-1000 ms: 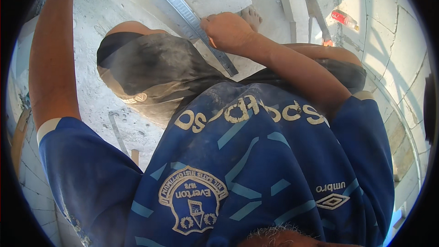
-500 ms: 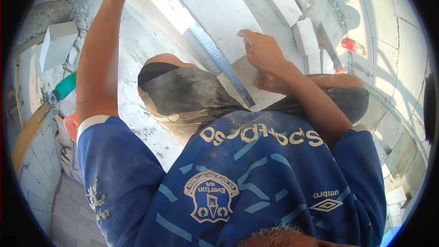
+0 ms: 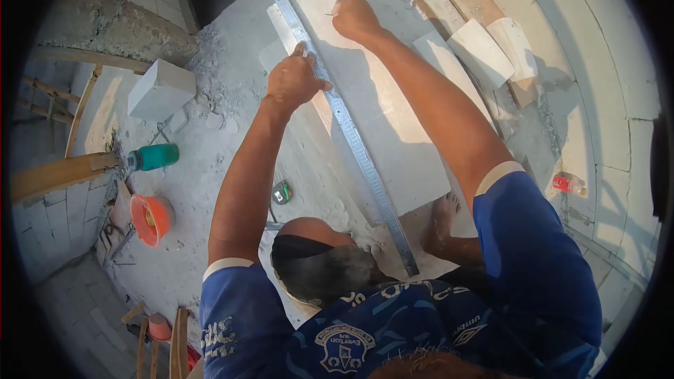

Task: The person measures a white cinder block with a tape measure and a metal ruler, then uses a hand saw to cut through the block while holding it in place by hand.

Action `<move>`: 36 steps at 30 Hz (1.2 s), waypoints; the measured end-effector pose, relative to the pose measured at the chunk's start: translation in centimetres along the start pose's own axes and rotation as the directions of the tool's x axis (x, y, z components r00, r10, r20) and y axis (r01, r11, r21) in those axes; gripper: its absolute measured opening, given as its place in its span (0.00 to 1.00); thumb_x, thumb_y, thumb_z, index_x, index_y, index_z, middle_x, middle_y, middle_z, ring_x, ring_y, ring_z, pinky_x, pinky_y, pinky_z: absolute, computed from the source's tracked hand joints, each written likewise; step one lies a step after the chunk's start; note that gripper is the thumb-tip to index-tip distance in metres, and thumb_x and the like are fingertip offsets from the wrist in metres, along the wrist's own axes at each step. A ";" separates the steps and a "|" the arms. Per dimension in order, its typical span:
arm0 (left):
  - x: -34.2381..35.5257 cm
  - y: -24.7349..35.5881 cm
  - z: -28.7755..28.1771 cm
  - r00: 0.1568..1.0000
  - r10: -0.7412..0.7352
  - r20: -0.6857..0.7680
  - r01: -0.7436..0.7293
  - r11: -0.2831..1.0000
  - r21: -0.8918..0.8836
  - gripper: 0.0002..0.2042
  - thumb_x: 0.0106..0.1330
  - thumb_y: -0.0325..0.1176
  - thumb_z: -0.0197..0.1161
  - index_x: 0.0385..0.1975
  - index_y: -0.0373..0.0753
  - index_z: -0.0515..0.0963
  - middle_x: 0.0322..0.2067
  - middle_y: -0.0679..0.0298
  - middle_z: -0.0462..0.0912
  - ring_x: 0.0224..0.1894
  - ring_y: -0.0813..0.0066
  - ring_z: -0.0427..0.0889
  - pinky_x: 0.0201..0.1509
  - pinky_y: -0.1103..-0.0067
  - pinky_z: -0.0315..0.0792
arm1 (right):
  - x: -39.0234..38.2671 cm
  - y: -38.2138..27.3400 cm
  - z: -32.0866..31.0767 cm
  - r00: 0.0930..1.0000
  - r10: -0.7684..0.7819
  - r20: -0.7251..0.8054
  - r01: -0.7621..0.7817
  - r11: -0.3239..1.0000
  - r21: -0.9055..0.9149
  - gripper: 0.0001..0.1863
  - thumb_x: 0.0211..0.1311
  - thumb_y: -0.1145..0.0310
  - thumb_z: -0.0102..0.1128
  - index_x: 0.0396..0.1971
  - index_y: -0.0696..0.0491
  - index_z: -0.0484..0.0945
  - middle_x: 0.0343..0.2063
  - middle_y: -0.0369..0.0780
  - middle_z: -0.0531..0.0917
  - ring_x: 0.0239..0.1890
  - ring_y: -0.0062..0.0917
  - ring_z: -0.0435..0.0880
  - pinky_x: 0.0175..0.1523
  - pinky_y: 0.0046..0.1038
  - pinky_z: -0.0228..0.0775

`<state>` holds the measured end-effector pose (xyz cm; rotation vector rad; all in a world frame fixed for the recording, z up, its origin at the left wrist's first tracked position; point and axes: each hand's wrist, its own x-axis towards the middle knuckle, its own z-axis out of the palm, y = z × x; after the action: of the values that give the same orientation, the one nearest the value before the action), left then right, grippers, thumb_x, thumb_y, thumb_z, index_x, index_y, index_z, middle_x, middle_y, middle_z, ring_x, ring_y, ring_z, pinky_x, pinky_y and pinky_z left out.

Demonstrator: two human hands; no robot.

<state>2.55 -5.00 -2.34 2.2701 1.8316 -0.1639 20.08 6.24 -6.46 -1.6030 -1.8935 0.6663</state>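
A long, ribbed metal strip [image 3: 354, 142] lies slantwise over pale blocks, running from the far left down to my lap. My left hand [image 3: 293, 81] grips it partway along, thumb on one side and fingers on the other. To the right of the strip is a large white block [image 3: 393, 109], half in shade. Over its far end my right hand [image 3: 357, 20] is closed in a fist. A thin dark tip pokes out of that fist to the left; it may be a nail or pencil, too small to tell.
On the left are a white block [image 3: 163, 90], a green bottle [image 3: 156, 157], an orange bucket [image 3: 156, 220] and a tape measure [image 3: 281, 193]. Loose white blocks [image 3: 484, 52] and a red-labelled bottle [image 3: 567, 184] lie at right. Rubble dusts the floor.
My view has shifted. My left hand has moved from the strip's far end to nearer its middle. My right hand has reached farther forward over the block and is now a fist.
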 end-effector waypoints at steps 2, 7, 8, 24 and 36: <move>0.0 0.0 -0.2 1.000 0.002 0.028 -0.001 0.999 -0.042 0.39 0.52 0.48 0.79 0.64 0.36 0.77 0.71 0.49 0.67 0.67 0.54 0.75 0.70 0.68 0.71 | 4.7 -0.3 3.1 0.994 -0.061 -0.089 0.058 0.998 -0.035 0.12 0.55 0.71 0.58 0.34 0.59 0.87 0.35 0.53 0.88 0.44 0.48 0.87 0.52 0.43 0.78; 0.1 -0.4 0.6 1.000 0.014 0.003 -0.014 1.000 -0.023 0.36 0.52 0.45 0.80 0.61 0.33 0.79 0.72 0.47 0.65 0.60 0.57 0.82 0.63 0.69 0.76 | 11.9 1.6 11.5 0.931 -0.338 -0.135 0.337 0.941 -0.029 0.10 0.54 0.69 0.59 0.27 0.60 0.84 0.32 0.54 0.86 0.37 0.46 0.86 0.42 0.42 0.76; 0.1 -0.4 0.7 1.000 0.008 -0.004 -0.008 0.999 -0.042 0.36 0.52 0.45 0.80 0.61 0.33 0.79 0.72 0.47 0.65 0.60 0.57 0.82 0.63 0.69 0.76 | 12.8 1.9 12.5 0.947 -0.319 -0.044 0.314 0.945 -0.091 0.09 0.53 0.69 0.59 0.27 0.59 0.84 0.32 0.53 0.86 0.37 0.46 0.86 0.43 0.42 0.77; 0.1 0.8 -1.6 0.991 -0.035 0.127 0.037 0.999 -0.016 0.39 0.51 0.46 0.80 0.62 0.32 0.77 0.70 0.47 0.68 0.60 0.55 0.82 0.65 0.67 0.76 | 17.7 3.3 14.9 0.861 -0.499 0.097 0.503 0.807 -0.309 0.12 0.56 0.67 0.58 0.28 0.59 0.85 0.32 0.53 0.86 0.37 0.42 0.86 0.46 0.38 0.78; -1.1 1.7 -2.9 0.994 -0.050 0.095 0.051 0.999 -0.009 0.30 0.57 0.48 0.78 0.52 0.30 0.82 0.56 0.48 0.83 0.56 0.55 0.83 0.63 0.64 0.77 | 3.8 -3.4 5.0 0.916 -0.241 0.319 0.319 0.922 -0.219 0.14 0.64 0.68 0.54 0.36 0.60 0.86 0.37 0.55 0.87 0.39 0.39 0.88 0.46 0.39 0.79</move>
<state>3.79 -5.69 0.85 2.1698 1.8381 -0.2637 13.71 9.42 -7.36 -1.3976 -2.4635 0.5581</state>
